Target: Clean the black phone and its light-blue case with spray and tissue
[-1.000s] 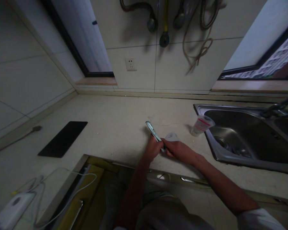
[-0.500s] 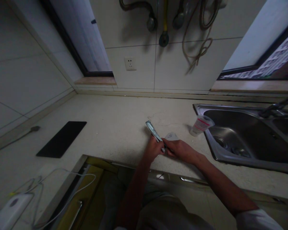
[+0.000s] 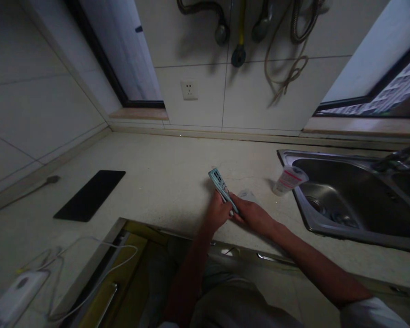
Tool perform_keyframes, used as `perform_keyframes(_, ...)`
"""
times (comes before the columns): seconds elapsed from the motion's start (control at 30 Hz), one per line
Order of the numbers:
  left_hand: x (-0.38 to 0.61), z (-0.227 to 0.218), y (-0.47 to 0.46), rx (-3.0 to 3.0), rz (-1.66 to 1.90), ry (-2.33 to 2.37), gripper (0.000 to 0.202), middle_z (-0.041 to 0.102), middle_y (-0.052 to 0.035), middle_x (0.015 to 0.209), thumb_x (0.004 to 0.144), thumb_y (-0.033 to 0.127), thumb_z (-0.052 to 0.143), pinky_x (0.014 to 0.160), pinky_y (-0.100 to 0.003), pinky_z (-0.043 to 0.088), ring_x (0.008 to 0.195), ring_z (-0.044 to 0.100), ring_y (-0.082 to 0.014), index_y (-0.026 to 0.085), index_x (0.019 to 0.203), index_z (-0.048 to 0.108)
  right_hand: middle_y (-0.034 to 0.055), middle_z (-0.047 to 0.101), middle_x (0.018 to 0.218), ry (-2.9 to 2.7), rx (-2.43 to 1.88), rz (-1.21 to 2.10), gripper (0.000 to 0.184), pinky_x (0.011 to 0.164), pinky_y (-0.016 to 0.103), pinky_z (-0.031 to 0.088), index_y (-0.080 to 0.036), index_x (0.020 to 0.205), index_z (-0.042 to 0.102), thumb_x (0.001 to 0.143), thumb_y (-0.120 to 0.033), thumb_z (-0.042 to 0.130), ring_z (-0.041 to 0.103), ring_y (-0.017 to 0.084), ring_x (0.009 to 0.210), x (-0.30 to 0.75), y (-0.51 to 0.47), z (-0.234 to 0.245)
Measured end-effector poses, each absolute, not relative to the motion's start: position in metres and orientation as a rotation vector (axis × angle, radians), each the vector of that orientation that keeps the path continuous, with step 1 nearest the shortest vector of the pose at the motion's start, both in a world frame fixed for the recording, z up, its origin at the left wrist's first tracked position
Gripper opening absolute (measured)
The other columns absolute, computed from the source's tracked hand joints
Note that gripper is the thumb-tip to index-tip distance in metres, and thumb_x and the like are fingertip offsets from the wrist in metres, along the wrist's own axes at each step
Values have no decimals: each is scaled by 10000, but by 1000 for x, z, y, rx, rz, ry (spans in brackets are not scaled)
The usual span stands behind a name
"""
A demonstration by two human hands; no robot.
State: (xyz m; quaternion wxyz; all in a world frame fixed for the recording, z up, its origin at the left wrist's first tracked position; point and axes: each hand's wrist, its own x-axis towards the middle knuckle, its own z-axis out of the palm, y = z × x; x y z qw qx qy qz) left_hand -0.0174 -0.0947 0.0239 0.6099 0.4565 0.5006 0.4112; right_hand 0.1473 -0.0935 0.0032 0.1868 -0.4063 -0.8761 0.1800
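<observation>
My left hand (image 3: 220,211) is closed round the lower left side of a slim teal phone case (image 3: 222,186), which has dark camera spots near its far end and a pattern on its back. Whether a phone sits inside it I cannot tell. From the other side, my right hand (image 3: 248,210) grips its lower right edge, with the fingertips partly hidden. Both hands hold the case tilted, just above the counter's front edge. Behind my right hand lies a clear, crumpled-looking piece of plastic (image 3: 248,196) with faint print.
A clear plastic cup (image 3: 289,180) with red print leans at the rim of the steel sink (image 3: 304,214). On the left of the pale counter (image 3: 164,177) lie a black flat mat (image 3: 90,196), a white device (image 3: 17,298) and loose cables (image 3: 123,246).
Both hands have turned the phone case so that its back with the camera spots faces up more. The view has shifted slightly.
</observation>
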Motion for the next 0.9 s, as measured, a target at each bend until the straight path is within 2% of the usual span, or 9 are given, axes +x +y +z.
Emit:
perform_keyframes(0.1,-17,18,-95,1115,929,1203,463,569,-14,994,733,178,563,622,-236,582,755,640,-118,240,1147,364,184,718,1177,-2470,-1196,596,622,809,357,555,-140,1504,351,912,-215,525,729,277,950,147,-95,10)
perform_keyframes(0.2,-18,19,-97,1148,858,1237,436,556,-45,1038,758,177,541,603,-281,601,755,653,-142,232,1137,333,175,740,1088,-2511,-1242,640,603,776,341,535,-121,1496,362,912,-194,495,728,272,902,145,-96,17)
perform_keyframes(0.33,-20,22,-97,1150,823,1239,410,539,-87,1103,764,174,535,602,-341,619,829,667,-190,221,1109,319,194,736,1053,-2580,-1277,676,597,758,342,512,-84,1491,364,911,-179,473,719,279,883,144,-95,22)
perform_keyframes(0.47,-18,19,-95,1115,814,1218,441,538,-102,1154,754,169,554,634,-362,626,860,668,-196,218,1131,332,210,730,1059,-2629,-1270,679,610,759,342,504,-63,1491,360,912,-201,493,714,289,906,146,-93,26)
perform_keyframes(0.63,-18,23,-94,1065,781,1243,535,536,-114,1217,738,136,563,627,-319,625,906,644,-194,218,1221,348,208,729,1098,-2642,-1343,593,594,781,340,513,-74,1449,426,869,-164,520,717,293,939,153,-90,31)
perform_keyframes(0.77,-26,35,-97,1011,676,1264,633,556,-101,1210,715,107,541,582,-303,619,863,630,-187,242,1303,348,195,714,1170,-2485,-1489,409,553,814,329,510,-98,1386,499,834,-120,490,709,283,993,163,-85,34)
perform_keyframes(0.9,-32,41,-99,1057,640,1258,664,547,-107,1203,701,133,544,561,-317,618,849,632,-198,248,1324,348,144,749,1016,-2369,-1423,465,461,748,311,502,-114,1317,548,876,-206,452,714,257,860,168,-86,37)
